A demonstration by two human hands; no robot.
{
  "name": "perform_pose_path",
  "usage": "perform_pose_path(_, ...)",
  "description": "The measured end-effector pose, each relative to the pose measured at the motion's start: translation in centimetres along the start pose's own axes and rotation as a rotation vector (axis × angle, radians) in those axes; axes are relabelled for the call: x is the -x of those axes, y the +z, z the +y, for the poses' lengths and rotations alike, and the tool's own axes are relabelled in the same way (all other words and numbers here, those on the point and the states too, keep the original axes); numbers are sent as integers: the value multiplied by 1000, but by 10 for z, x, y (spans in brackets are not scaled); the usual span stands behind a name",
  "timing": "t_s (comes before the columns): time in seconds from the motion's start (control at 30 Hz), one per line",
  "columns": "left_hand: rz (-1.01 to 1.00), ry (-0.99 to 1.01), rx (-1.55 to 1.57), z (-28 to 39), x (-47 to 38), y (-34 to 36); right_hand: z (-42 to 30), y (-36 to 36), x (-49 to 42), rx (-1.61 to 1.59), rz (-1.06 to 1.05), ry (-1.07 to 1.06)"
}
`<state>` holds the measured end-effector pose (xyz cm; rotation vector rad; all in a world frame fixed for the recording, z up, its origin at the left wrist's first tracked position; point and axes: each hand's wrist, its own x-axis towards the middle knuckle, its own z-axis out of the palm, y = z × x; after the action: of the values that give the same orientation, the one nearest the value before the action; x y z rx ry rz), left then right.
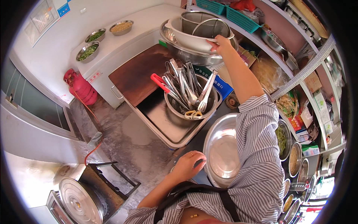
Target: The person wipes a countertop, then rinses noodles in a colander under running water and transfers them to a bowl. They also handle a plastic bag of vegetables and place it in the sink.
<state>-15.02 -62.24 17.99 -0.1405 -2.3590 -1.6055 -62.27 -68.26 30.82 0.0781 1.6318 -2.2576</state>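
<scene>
My right hand [221,44] reaches out to a white plastic basin [184,40], its fingers on the near rim. In that basin sit wire-mesh strainers [195,22], and it rests in a large stainless-steel basin [193,55]. My left hand [191,164] hovers with curved fingers beside the rim of a wide steel basin [223,154], holding nothing; whether it touches the rim I cannot tell. Ahead, a steel bowl [179,114] full of tongs [184,84], plus yellow-handled scissors [193,114], stands in a rectangular steel tray [152,117]. A dark wooden board [139,72] covers the tray's far part.
A red gas cylinder [84,89] stands at left, its orange hose [96,120] crossing the floor to a stove frame [103,182]. A white counter [145,22] bears bowls of chopped greens [89,52]. Shelves [304,67] and several food bowls [293,159] line the right.
</scene>
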Motion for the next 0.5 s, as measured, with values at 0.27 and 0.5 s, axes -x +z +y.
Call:
perform_pose_path(0.27,-62,11,34,0,-22,5,-37,-76,71,502,-304,-116)
perform_pose_path(0.5,-282,145,-68,34,-41,67,-37,-293,274,967,-412,-233)
